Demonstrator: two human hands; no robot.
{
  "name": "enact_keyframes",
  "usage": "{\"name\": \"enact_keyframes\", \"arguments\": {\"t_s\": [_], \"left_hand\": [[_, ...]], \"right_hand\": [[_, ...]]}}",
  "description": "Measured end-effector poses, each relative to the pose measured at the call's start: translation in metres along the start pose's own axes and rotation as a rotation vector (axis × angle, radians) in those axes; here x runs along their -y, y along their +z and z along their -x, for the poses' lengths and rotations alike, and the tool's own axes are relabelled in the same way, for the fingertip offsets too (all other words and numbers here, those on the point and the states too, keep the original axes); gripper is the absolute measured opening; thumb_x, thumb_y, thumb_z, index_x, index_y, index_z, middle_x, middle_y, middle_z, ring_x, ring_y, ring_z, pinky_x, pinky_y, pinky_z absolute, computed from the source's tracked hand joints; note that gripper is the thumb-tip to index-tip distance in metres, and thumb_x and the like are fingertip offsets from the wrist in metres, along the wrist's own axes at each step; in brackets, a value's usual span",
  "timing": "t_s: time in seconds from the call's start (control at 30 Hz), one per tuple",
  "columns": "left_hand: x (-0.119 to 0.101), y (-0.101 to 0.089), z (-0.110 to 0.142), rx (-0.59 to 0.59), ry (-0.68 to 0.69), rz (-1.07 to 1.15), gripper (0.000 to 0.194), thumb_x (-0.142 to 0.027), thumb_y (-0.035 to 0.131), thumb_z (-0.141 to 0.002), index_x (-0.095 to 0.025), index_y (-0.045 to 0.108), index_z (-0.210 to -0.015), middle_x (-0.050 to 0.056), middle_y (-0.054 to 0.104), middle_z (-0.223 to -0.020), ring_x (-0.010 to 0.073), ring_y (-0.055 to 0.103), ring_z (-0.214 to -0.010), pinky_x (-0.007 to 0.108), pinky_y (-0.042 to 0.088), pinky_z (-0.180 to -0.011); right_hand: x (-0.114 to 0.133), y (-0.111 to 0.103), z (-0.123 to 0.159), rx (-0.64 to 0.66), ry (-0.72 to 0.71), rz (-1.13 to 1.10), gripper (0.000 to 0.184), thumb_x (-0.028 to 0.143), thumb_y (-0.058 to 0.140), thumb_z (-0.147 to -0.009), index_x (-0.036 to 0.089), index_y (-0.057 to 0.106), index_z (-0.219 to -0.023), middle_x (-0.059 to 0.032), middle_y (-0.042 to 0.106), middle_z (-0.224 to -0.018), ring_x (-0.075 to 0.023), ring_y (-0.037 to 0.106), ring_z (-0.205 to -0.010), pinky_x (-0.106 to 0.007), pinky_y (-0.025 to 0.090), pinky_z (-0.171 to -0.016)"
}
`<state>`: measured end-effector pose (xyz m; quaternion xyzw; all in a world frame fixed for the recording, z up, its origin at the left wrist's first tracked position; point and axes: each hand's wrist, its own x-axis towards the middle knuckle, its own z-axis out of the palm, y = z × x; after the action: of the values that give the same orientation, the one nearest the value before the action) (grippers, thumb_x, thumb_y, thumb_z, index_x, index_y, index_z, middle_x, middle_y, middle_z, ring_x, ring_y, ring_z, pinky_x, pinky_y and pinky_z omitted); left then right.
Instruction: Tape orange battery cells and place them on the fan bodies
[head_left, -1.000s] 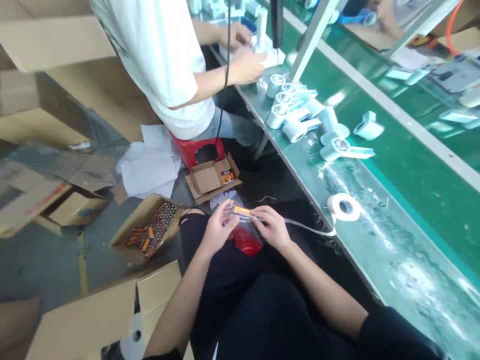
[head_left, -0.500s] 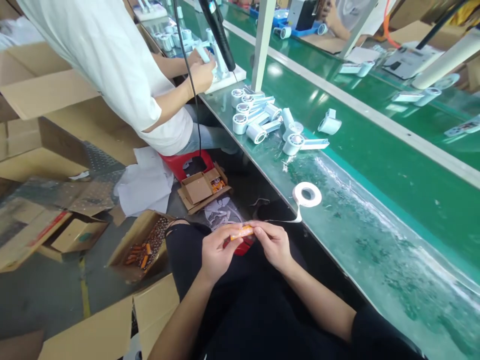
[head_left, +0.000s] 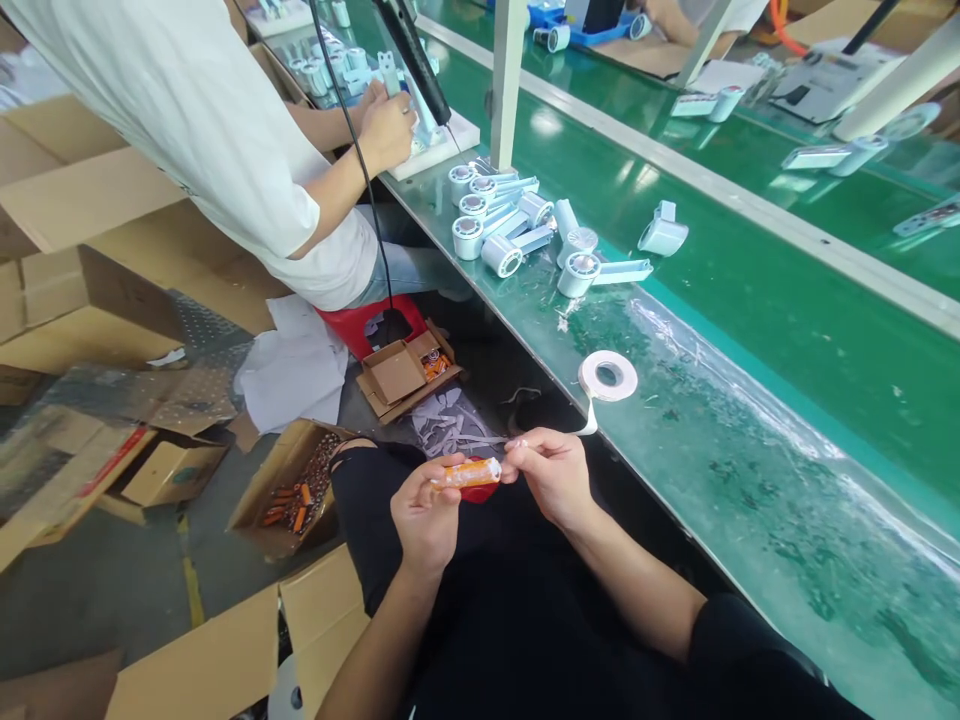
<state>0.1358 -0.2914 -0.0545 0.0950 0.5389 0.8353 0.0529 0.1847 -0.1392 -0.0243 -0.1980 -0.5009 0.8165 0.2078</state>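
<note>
My left hand [head_left: 426, 520] grips an orange cylindrical battery [head_left: 472, 474] above my lap, one end pointing right. Whitish tape covers part of the battery's side. Close to that end, my right hand [head_left: 553, 478] pinches the white tape strip [head_left: 590, 420] between thumb and fingers; whether it touches the battery I cannot tell. From there the strip runs up to a tape roll [head_left: 627, 384] lying flat at the bench edge. A short tail of tape shows left of my right fingers.
Pale blue handheld fans [head_left: 480, 228] lie on the green bench [head_left: 720, 450]. To my left sit an open carton [head_left: 255, 545] of orange batteries and a smaller box [head_left: 396, 375]. Torn backing strips [head_left: 450, 420] lie below. A co-worker's hand [head_left: 386, 130] works at the upper left.
My right hand has come away from the battery's side with the tape strip. My left hand has shifted slightly left and down, tilting the battery so more of it shows.
</note>
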Motion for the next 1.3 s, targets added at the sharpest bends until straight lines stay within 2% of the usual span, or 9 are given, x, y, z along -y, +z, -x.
{"name": "enact_keyframes", "arguments": {"t_s": [0.13,0.27,0.37,0.63,0.87,0.97,1.07,1.17,1.3], "left_hand": [[0.001,-0.001,0.000,-0.022,-0.106,0.104,0.041,-0.048,0.099,-0.069,-0.021,0.077,-0.090,0.006,0.083,-0.095,0.0195,0.080,-0.081,0.029,0.066,-0.075],[-0.001,-0.002,0.000,0.006,-0.140,0.128,0.039,-0.046,0.100,-0.069,-0.022,0.078,-0.090,0.006,0.083,-0.095,0.0186,0.080,-0.082,0.028,0.065,-0.076],[-0.002,-0.003,-0.001,0.062,-0.189,0.141,0.036,-0.044,0.100,-0.069,-0.024,0.079,-0.090,0.006,0.083,-0.096,0.0173,0.078,-0.079,0.027,0.065,-0.076],[0.003,-0.007,0.004,0.242,-0.497,0.214,0.041,-0.044,0.102,-0.064,-0.019,0.079,-0.088,0.009,0.083,-0.095,0.0200,0.079,-0.081,0.030,0.064,-0.078],[0.007,-0.007,0.008,0.156,-0.560,0.261,0.056,-0.057,0.100,-0.063,-0.015,0.077,-0.093,0.008,0.079,-0.085,0.0172,0.075,-0.072,0.025,0.061,-0.066],[0.008,-0.012,0.003,0.066,-0.516,0.182,0.056,-0.056,0.100,-0.064,-0.015,0.078,-0.095,0.008,0.079,-0.084,0.0168,0.074,-0.071,0.024,0.060,-0.064],[0.012,-0.018,0.000,-0.016,-0.450,0.008,0.059,-0.061,0.097,-0.066,-0.014,0.081,-0.097,0.009,0.079,-0.082,0.0152,0.072,-0.066,0.024,0.061,-0.061],[0.018,-0.019,0.001,0.050,-0.367,-0.223,0.054,-0.061,0.095,-0.069,-0.015,0.083,-0.095,0.011,0.082,-0.090,0.0205,0.077,-0.076,0.028,0.066,-0.071],[0.029,-0.008,0.005,0.272,-0.274,-0.349,0.041,-0.057,0.092,-0.073,-0.019,0.085,-0.088,0.012,0.084,-0.096,0.0287,0.081,-0.091,0.037,0.069,-0.087]], "right_hand": [[0.011,-0.008,-0.001,0.171,-0.123,0.283,0.046,0.053,0.078,-0.093,0.019,0.073,-0.062,0.0024,0.056,-0.046,-0.0090,0.047,-0.042,-0.022,0.036,-0.043],[0.017,-0.008,0.001,0.358,-0.198,0.298,0.041,0.054,0.075,-0.096,0.023,0.078,-0.122,-0.0008,0.072,-0.079,-0.0124,0.061,-0.064,-0.024,0.050,-0.058],[0.011,-0.006,0.003,0.441,-0.221,0.285,0.038,0.056,0.078,-0.093,0.023,0.082,-0.113,-0.0049,0.079,-0.089,-0.0138,0.066,-0.068,-0.024,0.051,-0.060],[-0.013,-0.019,0.007,0.429,-0.066,0.165,0.052,0.067,0.069,-0.095,0.018,0.082,-0.082,0.0007,0.060,-0.043,-0.0112,0.049,-0.033,-0.022,0.036,-0.036],[-0.013,-0.038,-0.014,0.038,-0.206,0.398,0.039,0.054,0.056,-0.106,0.022,0.077,-0.098,0.0031,0.063,-0.052,-0.0127,0.055,-0.045,-0.025,0.050,-0.049],[-0.006,-0.047,-0.017,0.261,-0.255,0.719,0.037,0.035,0.055,-0.107,0.025,0.067,-0.140,-0.0063,0.082,-0.097,-0.0204,0.077,-0.088,-0.038,0.065,-0.085],[0.003,-0.048,-0.011,0.532,-0.261,0.842,0.059,0.034,0.071,-0.098,0.024,0.056,-0.155,-0.0156,0.069,-0.147,-0.0285,0.068,-0.131,-0.048,0.057,-0.110],[0.012,-0.043,-0.001,0.750,-0.209,0.846,0.069,0.035,0.083,-0.090,0.023,0.059,-0.154,-0.0155,0.068,-0.148,-0.0283,0.069,-0.131,-0.042,0.056,-0.112],[0.028,-0.053,0.009,0.672,-0.358,0.956,0.031,0.024,0.060,-0.106,0.024,0.076,-0.133,-0.0110,0.080,-0.128,-0.0238,0.077,-0.117,-0.035,0.060,-0.105]]}}
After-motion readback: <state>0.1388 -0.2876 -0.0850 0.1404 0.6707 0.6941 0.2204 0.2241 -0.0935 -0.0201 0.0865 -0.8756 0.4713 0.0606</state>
